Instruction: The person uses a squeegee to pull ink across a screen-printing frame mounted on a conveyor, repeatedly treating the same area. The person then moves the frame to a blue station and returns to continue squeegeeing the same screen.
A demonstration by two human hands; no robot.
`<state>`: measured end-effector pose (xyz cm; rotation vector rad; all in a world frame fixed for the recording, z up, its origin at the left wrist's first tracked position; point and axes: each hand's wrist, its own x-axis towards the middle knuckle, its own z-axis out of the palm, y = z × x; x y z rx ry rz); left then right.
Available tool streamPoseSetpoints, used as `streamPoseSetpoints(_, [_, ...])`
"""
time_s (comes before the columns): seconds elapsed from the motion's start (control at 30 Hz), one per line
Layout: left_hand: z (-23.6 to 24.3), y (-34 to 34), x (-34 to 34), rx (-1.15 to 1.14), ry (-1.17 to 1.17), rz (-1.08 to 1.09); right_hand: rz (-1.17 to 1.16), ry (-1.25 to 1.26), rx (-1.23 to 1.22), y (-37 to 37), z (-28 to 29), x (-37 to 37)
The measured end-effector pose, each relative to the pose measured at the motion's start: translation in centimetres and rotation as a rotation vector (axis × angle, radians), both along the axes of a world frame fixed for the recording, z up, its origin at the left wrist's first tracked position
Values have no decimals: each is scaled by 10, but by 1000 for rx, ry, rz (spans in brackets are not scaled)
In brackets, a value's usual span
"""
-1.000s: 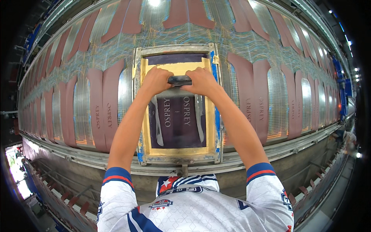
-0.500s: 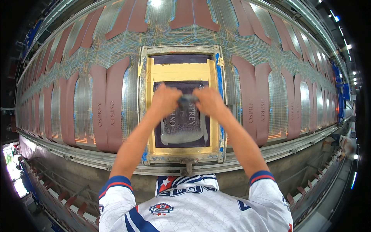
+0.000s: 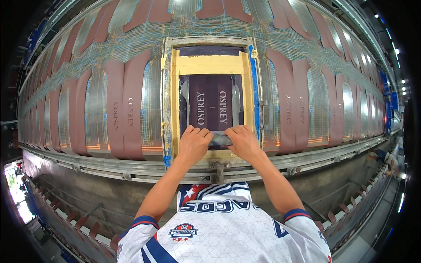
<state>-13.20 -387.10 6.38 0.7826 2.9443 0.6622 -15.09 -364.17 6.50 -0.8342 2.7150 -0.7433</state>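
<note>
A screen-printing frame [image 3: 168, 83] with yellow tape round its dark mesh [image 3: 212, 115] lies on the long table in front of me. Two columns of pale lettering show through the mesh. Near the mesh's close end, my left hand [image 3: 195, 142] and my right hand [image 3: 245, 141] grip the two ends of a squeegee [image 3: 220, 139], fingers wrapped over its top. Its blade edge is hidden against the mesh. Greyish ink streaks [image 3: 184, 103] run along both sides of the mesh.
Maroon cut panels [image 3: 115, 114] lie in rows on the shiny table on both sides of the frame. A metal rail [image 3: 105, 167] with small stops runs along the near table edge, and a clamp-like bracket [image 3: 216, 172] sits at the frame's near end. Someone else [image 3: 388, 160] is far right.
Both hands have drawn the squeegee toward me, from the upper mesh to its near end. The grey ink patch over the lower mesh is gone, leaving the lettering plainly visible.
</note>
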Motion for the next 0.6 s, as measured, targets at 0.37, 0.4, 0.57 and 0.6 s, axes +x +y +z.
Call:
streamPoseSetpoints(0.37, [15, -6, 72, -120, 32, -18, -1080, 28, -182, 83, -61, -79])
streamPoseSetpoints(0.4, [10, -9, 81, -126, 14, -20, -1069, 58, -250, 83, -67, -77])
streamPoseSetpoints(0.57, [1, -9, 35, -155, 119, -37, -1043, 52, -300, 82, -49, -69])
streamPoseSetpoints(0.6, [0, -7, 8, -148, 172, -28, -1049, 30, -314, 81, -45, -69])
